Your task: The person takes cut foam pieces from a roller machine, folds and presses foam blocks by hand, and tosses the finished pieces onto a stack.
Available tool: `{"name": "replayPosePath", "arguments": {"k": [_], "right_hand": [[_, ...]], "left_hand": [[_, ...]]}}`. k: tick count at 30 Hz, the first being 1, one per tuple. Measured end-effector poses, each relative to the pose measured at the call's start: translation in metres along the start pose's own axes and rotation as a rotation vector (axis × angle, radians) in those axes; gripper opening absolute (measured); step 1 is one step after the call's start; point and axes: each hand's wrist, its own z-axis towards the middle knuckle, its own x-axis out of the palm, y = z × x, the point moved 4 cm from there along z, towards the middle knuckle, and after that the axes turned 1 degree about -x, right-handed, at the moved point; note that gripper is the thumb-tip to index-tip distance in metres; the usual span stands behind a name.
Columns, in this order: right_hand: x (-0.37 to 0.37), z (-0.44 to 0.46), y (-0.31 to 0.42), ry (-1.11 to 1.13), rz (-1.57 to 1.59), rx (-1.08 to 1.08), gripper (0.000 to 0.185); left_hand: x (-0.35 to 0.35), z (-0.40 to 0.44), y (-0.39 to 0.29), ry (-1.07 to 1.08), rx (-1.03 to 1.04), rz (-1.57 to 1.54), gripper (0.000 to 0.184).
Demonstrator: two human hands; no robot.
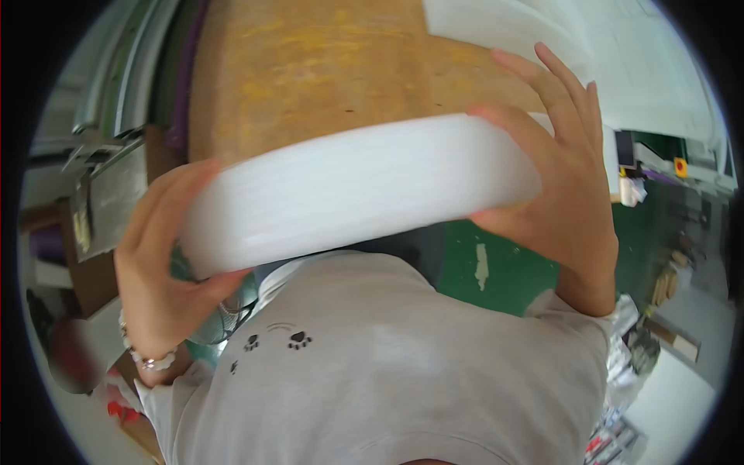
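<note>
A thick white bundle (356,190), smooth and rounded at its ends, spans the space between my hands in front of my shirt. My left hand (167,248) grips its left end, fingers over the top and thumb beneath. At the right end, my right hand (554,163) holds it between thumb and index finger, with the other fingers spread upward. The bundle tilts slightly, its right end higher, and its outline is a little blurred. What it is made of cannot be made out.
Beyond the bundle lies a worn wooden table (325,62), with white sheet material (511,23) at its upper right. Long rolls (139,70) stand at the upper left. Green floor (496,271) shows below, and a crumpled silvery bag (628,349) is at the lower right.
</note>
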Motion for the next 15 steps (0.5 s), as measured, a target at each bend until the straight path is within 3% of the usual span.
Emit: {"name": "replayPosePath", "arguments": {"k": [3,5,9,11,12,14,15], "right_hand": [[-0.004,-0.024,-0.038,0.002,0.028,0.106,0.078],[0.011,-0.038,-0.058,-0.052,0.206,0.165,0.078],[0.052,-0.05,-0.085,-0.32,0.973,0.197,0.077],[0.054,-0.033,-0.087,-0.332,1.09,0.214,0.068],[0.055,-0.021,-0.085,-0.331,1.145,0.209,0.065],[0.091,0.01,-0.109,-0.01,0.805,0.666,0.05],[0.103,0.024,-0.111,-0.013,0.837,0.63,0.05]], "left_hand": [[0.005,-0.008,0.021,0.048,0.031,-0.057,0.083],[0.016,-0.005,0.031,0.084,0.044,-0.078,0.088],[0.038,-0.012,0.051,-0.265,0.076,-0.516,0.095],[0.033,0.007,0.063,-0.453,-0.069,-0.674,0.09],[0.031,0.029,0.054,-0.415,-0.169,-0.736,0.071],[0.048,0.059,0.101,-0.147,-0.5,-0.623,0.059],[0.067,0.07,0.128,-0.128,-0.424,-0.368,0.057]]}}
